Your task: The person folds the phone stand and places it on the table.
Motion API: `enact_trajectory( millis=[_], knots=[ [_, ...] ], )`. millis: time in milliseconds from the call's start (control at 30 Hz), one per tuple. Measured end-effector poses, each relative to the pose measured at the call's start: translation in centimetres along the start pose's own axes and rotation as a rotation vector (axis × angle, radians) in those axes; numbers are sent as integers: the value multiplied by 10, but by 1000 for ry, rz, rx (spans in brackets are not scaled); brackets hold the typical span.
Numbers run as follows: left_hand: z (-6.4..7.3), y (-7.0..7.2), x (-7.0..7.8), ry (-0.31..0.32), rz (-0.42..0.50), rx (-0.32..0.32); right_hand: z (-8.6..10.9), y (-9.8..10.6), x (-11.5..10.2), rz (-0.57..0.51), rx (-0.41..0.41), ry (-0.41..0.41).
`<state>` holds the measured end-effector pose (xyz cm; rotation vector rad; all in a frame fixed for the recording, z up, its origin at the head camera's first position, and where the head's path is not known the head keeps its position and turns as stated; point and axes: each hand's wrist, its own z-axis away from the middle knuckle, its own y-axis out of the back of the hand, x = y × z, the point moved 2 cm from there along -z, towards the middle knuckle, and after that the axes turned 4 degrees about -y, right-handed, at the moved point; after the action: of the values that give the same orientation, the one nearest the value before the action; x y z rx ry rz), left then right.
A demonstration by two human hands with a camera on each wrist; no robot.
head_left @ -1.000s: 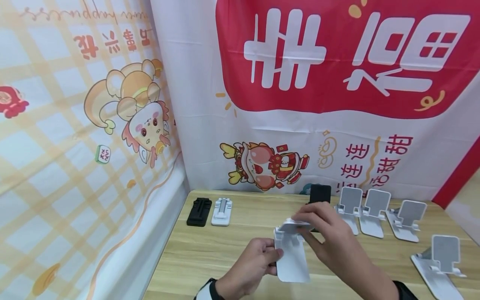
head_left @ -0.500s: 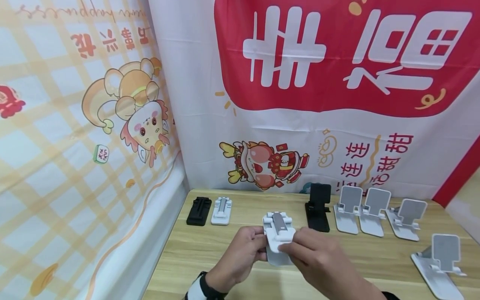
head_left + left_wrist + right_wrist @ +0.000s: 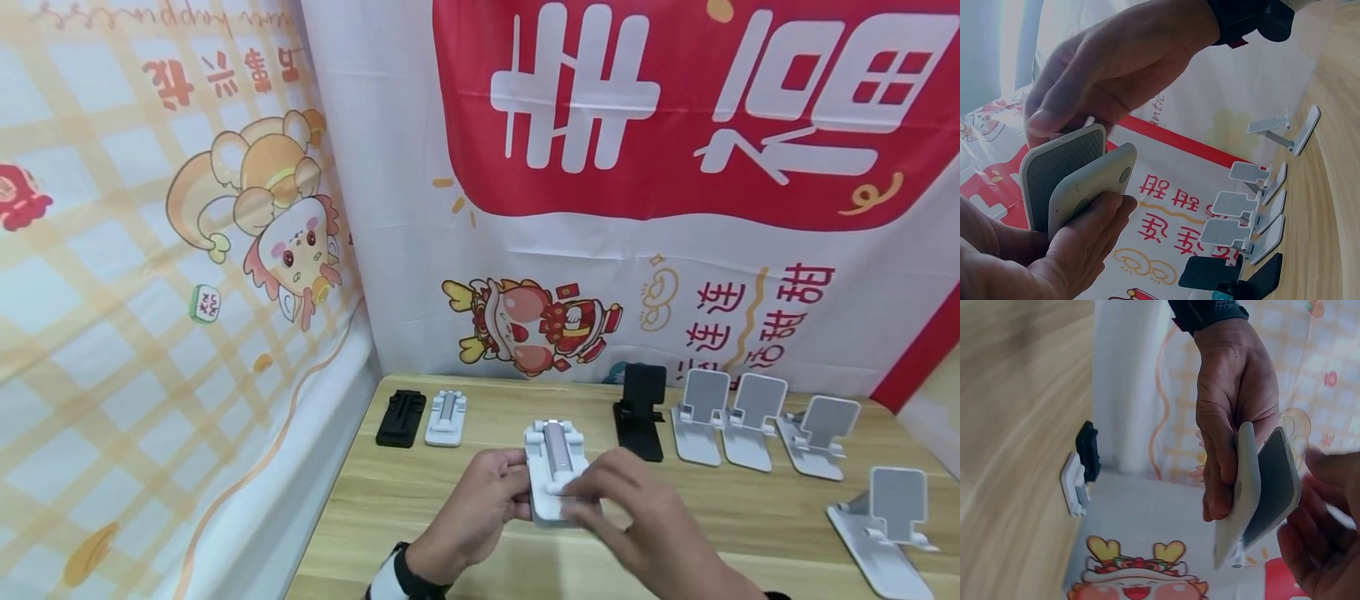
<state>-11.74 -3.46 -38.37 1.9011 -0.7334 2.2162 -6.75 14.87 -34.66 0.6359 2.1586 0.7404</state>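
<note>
Fingers of my left hand (image 3: 487, 504) clamp the white phone stand (image 3: 542, 492) by its base, up over the table (image 3: 495, 417); my right hand (image 3: 645, 510), fingers parted, is by its edge. Light, stiff, slick plastic, I'd guess; base sides make the surest hold.

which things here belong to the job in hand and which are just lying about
Likely the job's:
white rectangular plastic-looking folding stand, in left hand
folded black stand, folded white stand
open black stand, four open white stands

Just around, probably:
pale wood-grain table
red-and-white printed cloth
</note>
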Motion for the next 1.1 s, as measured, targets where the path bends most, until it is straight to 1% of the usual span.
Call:
enact_trajectory(
  millis=[33,100,167,233,267,333,400,433,500,600,700,767,867,1000,1100],
  knots=[
    [0,0,0,-6,-2,-2,-2,1,3,-29,-6,-123],
    [1,-1,1,3,-8,-8,-6,2,11,-97,-42,-384],
    [2,-2,0,9,-12,-21,-10,2,19,-190,-89,-611],
    [3,-4,0,6,-13,-34,-11,1,25,-345,-164,-777],
    [4,-5,0,4,-12,-42,-11,0,28,-427,-200,-835],
    [5,-6,0,2,-13,-54,-10,-3,32,-580,-262,-918],
    [5,-7,0,7,-18,-59,-8,-5,35,-686,-316,-967],
    [5,-8,0,13,-22,-62,-8,-5,36,-715,-336,-989],
    [5,-7,0,38,-30,-65,-8,-6,38,-748,-359,-996],
    [5,-6,-2,43,-16,-75,-8,-6,40,-765,-372,-998],
    [5,-5,-2,24,16,-97,-8,-6,40,-771,-375,-993],
    [6,-4,-2,15,41,-106,-8,-6,41,-777,-376,-994],
    [6,-4,1,20,61,-118,-8,-6,41,-779,-379,-994],
    [4,-4,4,52,56,-110,-7,-5,41,-778,-384,-981],
    [3,-6,3,76,26,-81,-7,-6,40,-774,-382,-971]
  ],
)
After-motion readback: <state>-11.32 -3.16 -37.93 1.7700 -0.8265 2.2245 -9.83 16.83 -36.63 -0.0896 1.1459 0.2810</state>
